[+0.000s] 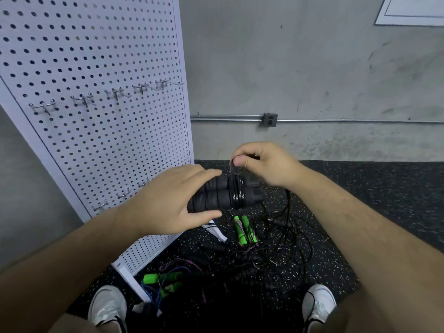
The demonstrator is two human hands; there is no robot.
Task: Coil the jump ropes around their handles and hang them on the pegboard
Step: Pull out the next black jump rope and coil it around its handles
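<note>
Handles (pixel 217 200) partly hidden in left grip (pixel 164 200), rope (pixel 231 171) blurred.

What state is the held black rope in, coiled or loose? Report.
Partly coiled: several turns of thin black rope circle the paired black foam handles; the right hand pinches a strand, more trails down.

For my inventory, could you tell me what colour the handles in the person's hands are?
The handles are black, best seen in the head view.

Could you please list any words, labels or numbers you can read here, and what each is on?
Nothing legible.
The white sheet on the wall has dark marks at the frame's top edge, too blurred and cut off to read.
The black handles show no readable print.
</note>
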